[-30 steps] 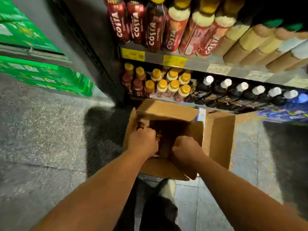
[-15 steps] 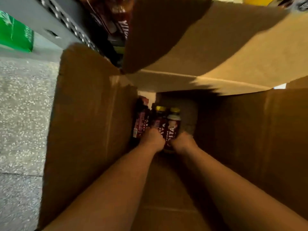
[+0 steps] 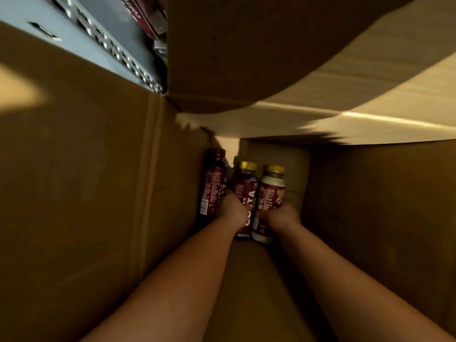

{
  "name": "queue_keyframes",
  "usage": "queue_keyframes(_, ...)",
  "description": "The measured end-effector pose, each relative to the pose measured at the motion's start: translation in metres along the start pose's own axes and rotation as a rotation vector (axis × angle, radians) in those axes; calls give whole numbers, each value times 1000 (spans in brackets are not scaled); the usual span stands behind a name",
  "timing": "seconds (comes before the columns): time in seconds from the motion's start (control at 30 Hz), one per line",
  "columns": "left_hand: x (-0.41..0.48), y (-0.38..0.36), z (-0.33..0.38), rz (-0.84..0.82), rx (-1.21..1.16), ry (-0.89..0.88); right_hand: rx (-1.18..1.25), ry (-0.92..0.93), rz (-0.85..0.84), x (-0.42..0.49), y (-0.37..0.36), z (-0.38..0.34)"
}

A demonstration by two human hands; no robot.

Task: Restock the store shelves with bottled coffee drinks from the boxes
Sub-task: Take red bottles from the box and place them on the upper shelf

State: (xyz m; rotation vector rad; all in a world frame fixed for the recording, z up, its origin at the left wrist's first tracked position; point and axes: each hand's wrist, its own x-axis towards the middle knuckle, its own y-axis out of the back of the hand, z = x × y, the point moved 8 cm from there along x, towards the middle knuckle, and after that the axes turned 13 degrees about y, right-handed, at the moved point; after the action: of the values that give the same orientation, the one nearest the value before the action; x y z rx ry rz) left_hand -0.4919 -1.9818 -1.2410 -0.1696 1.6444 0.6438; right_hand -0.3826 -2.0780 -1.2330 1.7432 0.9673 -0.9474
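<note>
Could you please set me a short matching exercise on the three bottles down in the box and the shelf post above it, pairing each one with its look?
Things
1. left bottle
2. middle bottle
3. right bottle
4. shelf post

Looks
A. gold cap, cream-white shoulder
B. grey metal with rows of holes
C. dark cap, barcode on the label
D. gold cap, dark body, white lettering

Pairs: 1-C; 2-D; 3-A; 4-B
</note>
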Motion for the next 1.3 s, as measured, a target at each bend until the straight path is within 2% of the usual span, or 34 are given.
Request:
queue_keyframes(0.23, -63, 12, -8, -106, -140, -53, 118, 43, 31, -52, 30, -7)
queue_keyframes(0.5, -235, 67, -2, -192, -248, -218, 164, 214, 134, -208, 110, -75)
queue_keyframes(0.67, -360, 125, 18, -164, -319, -415, 237, 359, 177, -309, 156, -133)
queue_keyframes(0.8, -444, 160, 30, -210, -454, -505, 295, 504, 76, -381, 186, -177)
queue_keyframes(0.97, -562, 208, 31, -196, -531, -669, 283, 715, 45, -480, 234, -234)
queue_keyframes(1.07, -631, 228, 23, -245, -603, -740, 290, 797, 11, -540, 254, -263)
queue_keyframes(1.3, -769, 281, 9, -237, -689, -937, 288, 960, -51, -681, 295, -329)
